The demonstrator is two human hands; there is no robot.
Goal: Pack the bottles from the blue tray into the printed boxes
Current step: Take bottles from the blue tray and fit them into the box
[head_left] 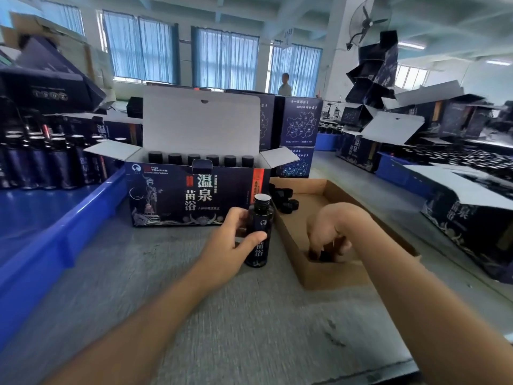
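Your left hand is wrapping round the uncapped dark bottle, holding it upright on the table. Your right hand is curling its fingertips onto a black cap in the cardboard tray at three o'clock. The open printed box is standing at twelve, the blue tray at nine.

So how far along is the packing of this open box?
Done: six capped bottles stand in a row in the open printed box. In hand: the left hand holds an uncapped bottle while the right hand pinches a black cap in the cardboard tray. Left: many bottles wait in the blue tray.
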